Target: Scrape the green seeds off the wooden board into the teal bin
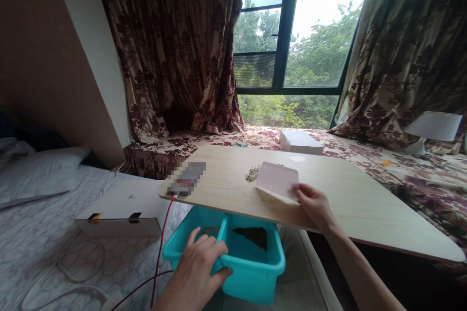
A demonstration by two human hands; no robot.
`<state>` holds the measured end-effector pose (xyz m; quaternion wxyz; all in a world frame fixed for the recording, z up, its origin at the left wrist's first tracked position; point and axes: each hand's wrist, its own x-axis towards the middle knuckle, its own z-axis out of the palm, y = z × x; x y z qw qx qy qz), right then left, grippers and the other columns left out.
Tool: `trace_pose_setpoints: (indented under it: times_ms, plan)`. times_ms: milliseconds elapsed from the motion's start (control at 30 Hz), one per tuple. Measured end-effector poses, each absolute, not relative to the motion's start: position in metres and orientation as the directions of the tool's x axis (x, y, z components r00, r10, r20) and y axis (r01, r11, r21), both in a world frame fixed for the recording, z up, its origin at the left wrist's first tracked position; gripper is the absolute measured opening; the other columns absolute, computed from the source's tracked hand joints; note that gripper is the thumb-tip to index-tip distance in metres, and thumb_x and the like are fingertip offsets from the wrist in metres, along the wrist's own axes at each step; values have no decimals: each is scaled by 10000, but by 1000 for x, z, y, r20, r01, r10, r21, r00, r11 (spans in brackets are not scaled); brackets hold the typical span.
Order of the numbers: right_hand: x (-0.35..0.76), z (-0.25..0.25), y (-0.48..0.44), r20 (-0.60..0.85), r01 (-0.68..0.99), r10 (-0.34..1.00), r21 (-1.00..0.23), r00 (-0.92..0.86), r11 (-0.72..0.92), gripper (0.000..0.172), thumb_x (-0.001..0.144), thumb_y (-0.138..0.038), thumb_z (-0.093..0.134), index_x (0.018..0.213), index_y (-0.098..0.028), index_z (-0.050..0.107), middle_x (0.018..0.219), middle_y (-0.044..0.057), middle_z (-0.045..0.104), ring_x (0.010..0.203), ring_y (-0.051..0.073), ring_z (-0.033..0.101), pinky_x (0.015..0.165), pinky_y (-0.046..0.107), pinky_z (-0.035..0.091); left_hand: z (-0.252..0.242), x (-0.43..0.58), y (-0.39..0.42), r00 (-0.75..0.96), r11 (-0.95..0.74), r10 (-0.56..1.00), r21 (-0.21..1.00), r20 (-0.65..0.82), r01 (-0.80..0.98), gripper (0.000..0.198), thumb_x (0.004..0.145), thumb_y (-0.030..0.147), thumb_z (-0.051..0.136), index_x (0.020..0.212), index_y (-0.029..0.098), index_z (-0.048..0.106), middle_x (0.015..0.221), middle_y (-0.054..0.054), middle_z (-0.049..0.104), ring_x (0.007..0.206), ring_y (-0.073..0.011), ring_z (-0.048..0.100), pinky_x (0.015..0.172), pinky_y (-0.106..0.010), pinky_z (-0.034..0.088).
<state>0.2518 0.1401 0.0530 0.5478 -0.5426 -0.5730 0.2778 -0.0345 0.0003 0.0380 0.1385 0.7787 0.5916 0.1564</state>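
My right hand (315,206) grips the near edge of a pale pink flat scraper card (277,181) that lies tilted on a light wooden tabletop (350,199). Just left of the card sits a small heap of dark seeds or crumbs (251,174). My left hand (199,265) clasps the near left rim of a teal plastic bin (255,265) held below the tabletop's front edge. Dark crumbs lie in the bottom of the bin.
A blurred flat object (187,179) with a red cable (160,248) lies at the tabletop's left end. A white cardboard box (124,206) sits on the bed at left. A white box (299,141) and a white lamp (432,129) stand on the floral window seat.
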Motion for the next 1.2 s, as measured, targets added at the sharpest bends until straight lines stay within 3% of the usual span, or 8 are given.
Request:
trace_pose_setpoints:
  times_ms: [167,367,633,933,1000,1200]
  plan:
    - [250,49,142,324,332,936,-906,139,264,273,669,-378,616,785,-168,748,791,60,757,755,225,679,690,309,514,36,-35,0,260,-269,962,400,79,876,96,793,210,641,850,251,576,831,34,586,893,-186,572,1085,-517,151]
    - [246,51,143,332,343,934,-899,134,271,268,684,-373,610,792,-167,744,802,63,755,753,225,677,635,301,517,38,-37,1,266,-272,961,392,72,879,105,786,195,637,854,246,575,828,29,589,892,-193,576,1078,-529,166]
    - [244,48,143,326,337,943,-897,65,287,247,672,-359,617,775,-179,752,804,60,756,768,227,676,723,324,518,38,-37,-1,262,-273,961,403,82,874,100,788,193,648,844,243,582,818,37,587,887,-184,574,1077,-516,158]
    - [238,59,119,156,246,974,-950,-166,194,304,637,-446,691,729,-162,742,726,55,728,638,186,631,556,277,492,40,-35,0,262,-272,962,405,81,873,87,804,208,644,839,243,572,825,35,585,888,-185,571,1076,-524,164]
    - [242,60,121,191,230,974,-949,-120,215,323,620,-464,702,727,-162,742,714,57,724,628,183,620,551,282,489,41,-35,0,265,-273,961,407,76,872,83,804,214,640,838,246,571,831,32,587,894,-189,569,1077,-531,166]
    - [265,56,141,359,264,886,-921,293,285,363,656,-461,651,839,-163,751,761,78,745,613,182,617,544,296,485,38,-27,-3,308,-317,948,370,83,873,113,783,193,657,834,243,570,830,32,596,892,-193,566,1080,-540,162]
